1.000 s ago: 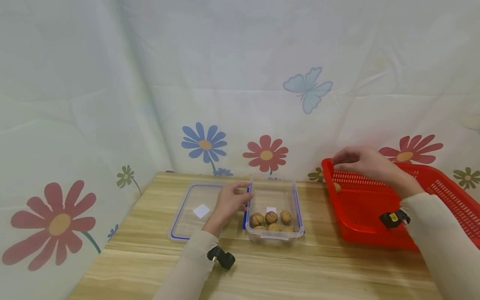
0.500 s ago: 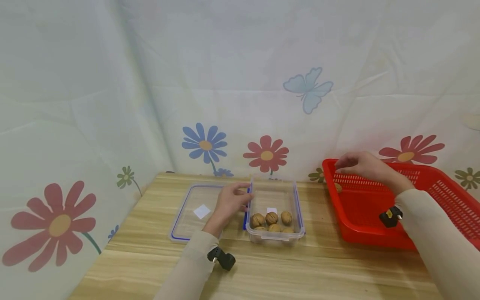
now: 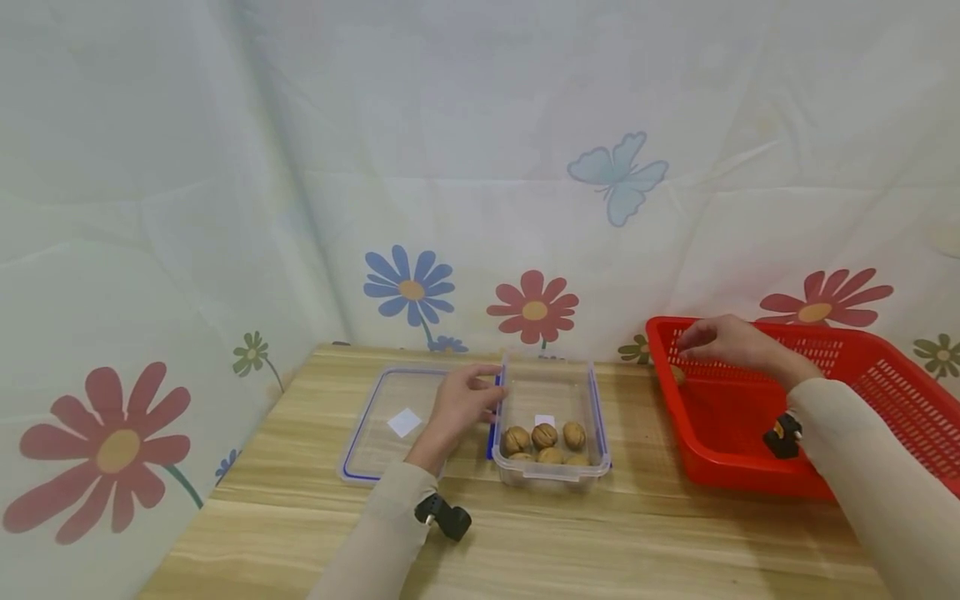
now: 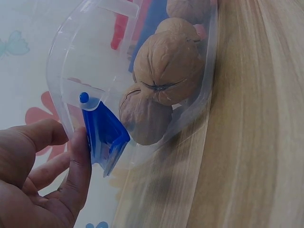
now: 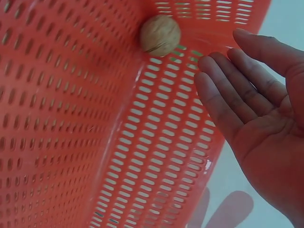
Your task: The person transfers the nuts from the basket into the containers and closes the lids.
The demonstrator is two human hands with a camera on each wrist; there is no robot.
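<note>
A clear plastic food container [image 3: 551,472] with blue clips stands on the table with several walnuts [image 3: 543,435] in it. My left hand [image 3: 462,402] holds its left side, fingertips at the rim beside a hanging blue clip [image 4: 102,135] in the left wrist view. On the right, my right hand [image 3: 723,342] hangs over the back left corner of a red plastic basket [image 3: 678,433], holding nothing. Its fingers [image 5: 232,90] are loosely extended in the right wrist view. A single walnut [image 5: 160,35] lies in the basket's corner, just beyond the fingertips.
The container's clear lid [image 3: 360,433], edged in blue and bearing a white label [image 3: 404,422], lies flat left of the container, partly behind the left hand. A flower-printed cloth [image 3: 450,167] hangs behind the wood-grain table [image 3: 600,542].
My right hand has lowered slightly and moved a little right, down toward the walnut in the basket corner. The left hand and the container stay in place.
</note>
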